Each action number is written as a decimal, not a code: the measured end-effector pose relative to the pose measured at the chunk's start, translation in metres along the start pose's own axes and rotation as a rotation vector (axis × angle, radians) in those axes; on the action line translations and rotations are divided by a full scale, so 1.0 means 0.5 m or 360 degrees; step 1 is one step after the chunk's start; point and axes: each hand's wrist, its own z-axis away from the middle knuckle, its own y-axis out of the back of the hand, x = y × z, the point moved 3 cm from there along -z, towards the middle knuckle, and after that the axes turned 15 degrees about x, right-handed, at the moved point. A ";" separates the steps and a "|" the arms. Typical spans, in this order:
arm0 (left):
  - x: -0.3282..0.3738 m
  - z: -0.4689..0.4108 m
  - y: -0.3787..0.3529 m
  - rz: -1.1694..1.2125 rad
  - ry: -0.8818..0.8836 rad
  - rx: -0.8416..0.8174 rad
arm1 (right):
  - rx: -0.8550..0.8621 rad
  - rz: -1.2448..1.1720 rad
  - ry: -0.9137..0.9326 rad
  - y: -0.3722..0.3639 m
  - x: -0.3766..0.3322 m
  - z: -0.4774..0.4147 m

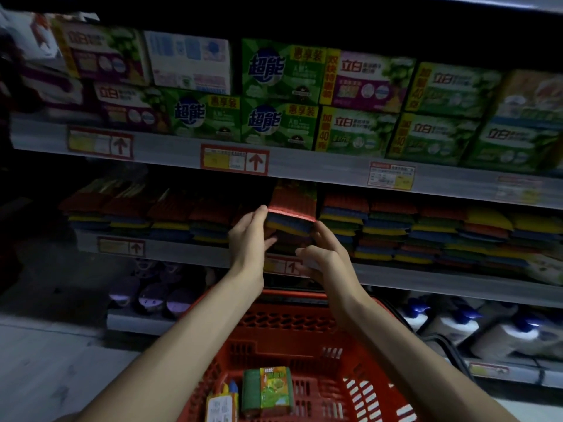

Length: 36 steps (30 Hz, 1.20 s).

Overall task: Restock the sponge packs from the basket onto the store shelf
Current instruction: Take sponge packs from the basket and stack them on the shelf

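A multicoloured sponge pack (291, 219), red on top over blue and yellow layers, sits at the front of the middle shelf (182, 249) between stacked packs. My left hand (249, 239) holds its left side, thumb up by the top edge. My right hand (323, 255) holds its right side, with the fingers a little blurred. Below, the red basket (304, 330) holds a green sponge pack (266, 391) and a smaller yellow-and-white pack (221, 405).
Rows of stacked sponge packs (426, 236) fill the middle shelf on both sides. Soap boxes (280, 99) line the upper shelf behind a price rail. Purple items (152, 293) and white bottles (487, 324) stand on the lowest shelf. Pale floor lies at the left.
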 end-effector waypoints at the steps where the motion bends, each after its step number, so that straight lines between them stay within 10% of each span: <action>1: -0.003 -0.002 -0.002 0.0015 0.0015 0.0009 | 0.0015 0.0003 -0.0014 -0.001 0.000 -0.003; 15: -0.031 -0.016 -0.017 -0.0100 -0.0050 0.0080 | 0.0066 0.0182 0.0114 -0.002 0.007 -0.023; 28: -0.074 -0.015 -0.029 0.0042 0.0465 0.0220 | 0.0234 0.0178 0.0149 0.008 0.012 -0.040; 36: -0.076 -0.021 -0.045 0.0027 0.0439 0.0304 | 0.0744 -0.0364 -0.0489 0.057 0.035 -0.088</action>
